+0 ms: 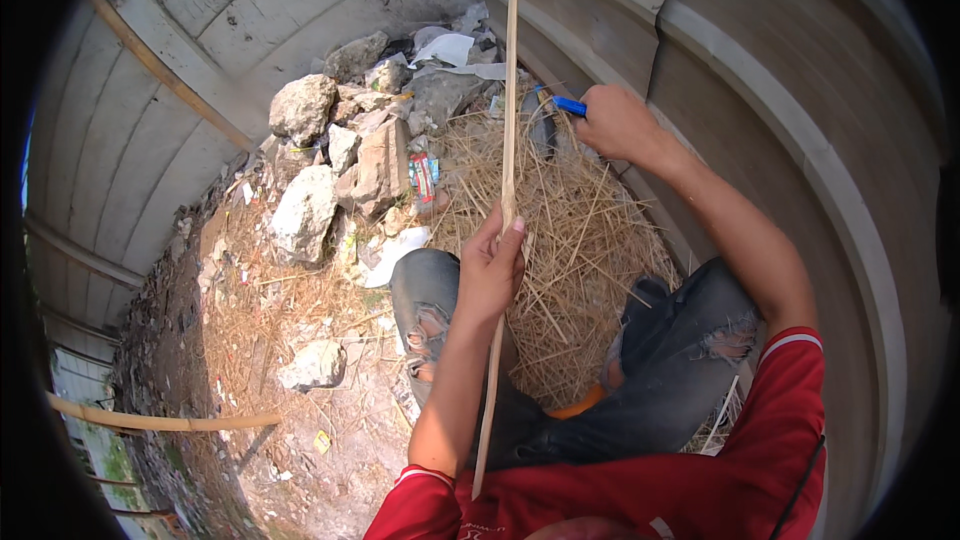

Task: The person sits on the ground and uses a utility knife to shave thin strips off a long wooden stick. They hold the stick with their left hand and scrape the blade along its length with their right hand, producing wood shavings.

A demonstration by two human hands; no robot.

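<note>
A long, thin bamboo strip (511,90) stands nearly upright in the view, its lower end reaching back to my red shirt. My left hand (492,265) is closed around the strip near its middle, thumb pressed along it. To the right and farther out, my right hand (622,125) grips a blue-handled tool (570,106), held apart from the strip. Its working end is too small to make out clearly, so I cannot tell its exact kind. Beneath both hands lies a heap of thin straw-coloured shavings (580,250), spread between my bent legs.
Rough rocks (303,110) and rubble are piled ahead to the left, with plastic scraps among them. Corrugated sheet wall (770,90) rises close on my right; a panelled wall (260,0) stands beyond the rocks. A bamboo pole (170,423) juts in at lower left.
</note>
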